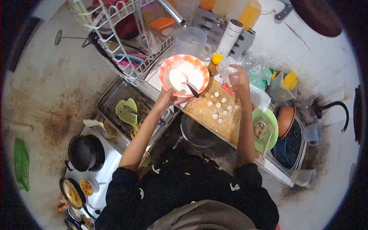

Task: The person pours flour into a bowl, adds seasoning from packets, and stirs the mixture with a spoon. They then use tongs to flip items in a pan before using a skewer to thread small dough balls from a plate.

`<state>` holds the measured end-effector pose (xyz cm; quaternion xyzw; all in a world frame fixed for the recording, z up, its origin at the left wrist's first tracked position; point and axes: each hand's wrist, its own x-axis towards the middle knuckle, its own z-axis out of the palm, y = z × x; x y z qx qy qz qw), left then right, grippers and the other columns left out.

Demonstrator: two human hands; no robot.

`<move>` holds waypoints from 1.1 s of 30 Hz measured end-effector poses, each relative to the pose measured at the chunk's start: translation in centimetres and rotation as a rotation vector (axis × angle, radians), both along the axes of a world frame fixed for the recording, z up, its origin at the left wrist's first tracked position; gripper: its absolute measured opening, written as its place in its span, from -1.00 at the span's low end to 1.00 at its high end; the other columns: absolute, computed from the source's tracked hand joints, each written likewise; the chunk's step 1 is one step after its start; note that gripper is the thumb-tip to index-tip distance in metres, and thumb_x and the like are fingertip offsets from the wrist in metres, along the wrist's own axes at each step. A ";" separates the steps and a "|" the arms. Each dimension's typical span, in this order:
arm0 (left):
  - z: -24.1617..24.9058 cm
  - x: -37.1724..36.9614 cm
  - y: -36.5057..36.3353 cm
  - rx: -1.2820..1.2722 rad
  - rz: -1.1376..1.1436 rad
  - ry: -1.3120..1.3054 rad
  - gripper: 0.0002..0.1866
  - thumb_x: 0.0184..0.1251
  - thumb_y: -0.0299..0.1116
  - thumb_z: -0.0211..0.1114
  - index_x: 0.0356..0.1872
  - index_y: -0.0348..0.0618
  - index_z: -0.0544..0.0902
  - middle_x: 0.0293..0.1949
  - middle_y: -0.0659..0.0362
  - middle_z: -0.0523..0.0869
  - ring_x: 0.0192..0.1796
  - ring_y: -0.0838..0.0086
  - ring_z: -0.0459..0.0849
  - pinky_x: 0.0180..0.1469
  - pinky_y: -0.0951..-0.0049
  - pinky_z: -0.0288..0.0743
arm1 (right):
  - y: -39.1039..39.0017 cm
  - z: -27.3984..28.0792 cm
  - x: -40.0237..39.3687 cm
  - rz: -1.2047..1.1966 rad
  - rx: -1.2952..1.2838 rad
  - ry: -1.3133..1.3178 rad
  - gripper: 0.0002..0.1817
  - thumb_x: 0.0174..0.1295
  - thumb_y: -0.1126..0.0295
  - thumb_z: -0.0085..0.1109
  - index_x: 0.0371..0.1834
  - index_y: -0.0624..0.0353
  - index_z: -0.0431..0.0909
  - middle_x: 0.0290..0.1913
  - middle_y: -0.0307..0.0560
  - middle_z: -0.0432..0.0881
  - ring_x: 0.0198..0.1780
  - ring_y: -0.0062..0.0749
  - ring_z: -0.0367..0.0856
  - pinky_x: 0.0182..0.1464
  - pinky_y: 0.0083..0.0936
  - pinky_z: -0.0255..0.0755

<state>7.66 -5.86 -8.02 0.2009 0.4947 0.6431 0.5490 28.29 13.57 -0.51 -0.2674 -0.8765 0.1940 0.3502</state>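
Observation:
My left hand point(167, 99) grips the near left rim of an orange-and-white bowl point(164, 73) that holds white powder or batter, with a black-handled utensil point(192, 90) leaning in it. My right hand point(239, 80) is raised over the far right of the wooden board point(199, 105), beside a clear plastic bag point(227, 68); its fingers are bent together, and what they hold, if anything, is too small to tell. Several small pale dough balls point(218, 105) lie on the board. A yellow-capped jar point(215, 63) stands just right of the bowl.
A green basin point(273, 132) with a small bowl of balls and a wooden spoon is at right, near the sink point(301, 153). Behind are a clear jug point(188, 42), a white bottle point(230, 38) and a dish rack point(115, 46). Pans point(82, 153) are at left.

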 end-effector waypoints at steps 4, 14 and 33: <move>1.5 0.7 -0.4 0.023 0.105 -0.038 -0.58 0.24 -0.42 -0.20 0.14 -0.25 0.09 -0.02 -0.07 0.42 -0.05 0.28 0.53 0.00 0.40 0.49 | -6.2 2.3 -1.7 -0.100 -0.052 0.137 -0.70 0.02 0.47 0.13 -0.12 0.16 0.42 -0.25 -0.12 0.48 -0.34 -0.43 0.47 -0.27 -0.56 0.37; 3.2 4.9 -7.8 -0.069 0.373 0.130 -0.62 0.31 -0.36 -0.16 0.12 -0.23 0.16 -0.05 0.04 0.45 -0.12 0.40 0.56 -0.16 0.43 0.54 | -14.6 4.1 -3.8 0.124 0.001 -0.164 -0.82 0.02 0.31 0.16 -0.33 0.11 0.57 -0.38 -0.08 0.33 -0.39 -0.32 0.39 -0.31 -0.43 0.33; -3.5 11.9 -18.8 -0.165 0.652 -0.026 -0.62 0.27 -0.41 -0.13 0.11 -0.18 0.13 0.02 0.07 0.40 -0.05 0.34 0.51 -0.12 0.34 0.50 | -22.2 -2.9 -2.6 0.353 0.052 -0.588 -0.84 0.05 0.36 0.06 -0.38 0.21 0.42 -0.42 -0.09 0.49 -0.32 -0.29 0.51 -0.25 -0.41 0.29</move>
